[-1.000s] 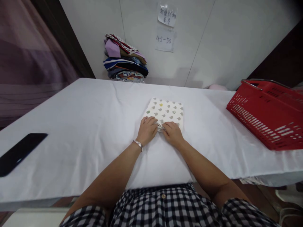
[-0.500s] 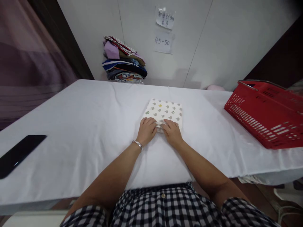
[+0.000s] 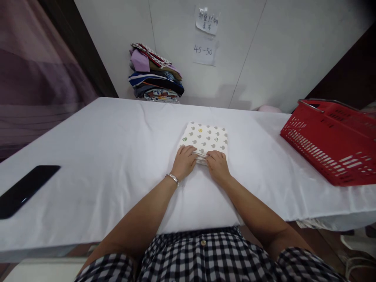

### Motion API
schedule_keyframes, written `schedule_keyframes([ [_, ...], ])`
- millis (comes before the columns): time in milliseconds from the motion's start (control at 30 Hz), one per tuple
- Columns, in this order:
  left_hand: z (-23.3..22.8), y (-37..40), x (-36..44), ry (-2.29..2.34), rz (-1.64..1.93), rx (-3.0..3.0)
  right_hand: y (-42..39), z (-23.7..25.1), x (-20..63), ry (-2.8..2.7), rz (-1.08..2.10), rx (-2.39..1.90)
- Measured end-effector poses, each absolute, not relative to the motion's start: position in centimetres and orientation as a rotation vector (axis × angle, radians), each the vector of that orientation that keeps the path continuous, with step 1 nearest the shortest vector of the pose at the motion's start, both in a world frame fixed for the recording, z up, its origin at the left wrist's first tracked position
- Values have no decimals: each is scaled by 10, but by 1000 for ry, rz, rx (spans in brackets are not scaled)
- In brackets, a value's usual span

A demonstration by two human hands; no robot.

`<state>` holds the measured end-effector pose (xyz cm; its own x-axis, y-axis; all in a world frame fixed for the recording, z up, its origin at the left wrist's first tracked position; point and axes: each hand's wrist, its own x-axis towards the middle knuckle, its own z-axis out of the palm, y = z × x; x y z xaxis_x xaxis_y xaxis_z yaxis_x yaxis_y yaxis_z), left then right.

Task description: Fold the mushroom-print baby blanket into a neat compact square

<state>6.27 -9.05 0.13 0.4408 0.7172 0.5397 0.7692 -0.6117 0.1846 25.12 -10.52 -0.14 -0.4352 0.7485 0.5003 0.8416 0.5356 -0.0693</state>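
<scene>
A folded white cloth [image 3: 204, 138] printed with grey tree-like shapes and a few green and yellow marks lies flat in the middle of the table. Its layered near edge faces me. My left hand [image 3: 184, 161] grips that edge near its left corner, thumb below and fingers on top. Toward the right end of the same edge, my right hand [image 3: 217, 166] holds the layers in the same way. Between the two hands a short stretch of the stacked folds shows. My palms and thumbs hide parts of the near corners.
A white tablecloth [image 3: 117, 145] covers the table. A red basket [image 3: 329, 145] stands at the right, and a black phone [image 3: 28, 190] lies at the left. Against the back wall is a pile of folded fabrics [image 3: 157, 74], with paper signs [image 3: 205, 39] beside it.
My right hand has slid slightly right along the cloth's near edge, so a little more of the folds shows between my hands. The whole view has shifted slightly.
</scene>
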Motion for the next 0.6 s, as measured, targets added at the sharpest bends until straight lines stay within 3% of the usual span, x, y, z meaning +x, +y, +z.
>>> schedule_keyframes([
  [600,3,-89,64,-1362,-888,-2641,-108,-1,249,-2278,-252,-1229],
])
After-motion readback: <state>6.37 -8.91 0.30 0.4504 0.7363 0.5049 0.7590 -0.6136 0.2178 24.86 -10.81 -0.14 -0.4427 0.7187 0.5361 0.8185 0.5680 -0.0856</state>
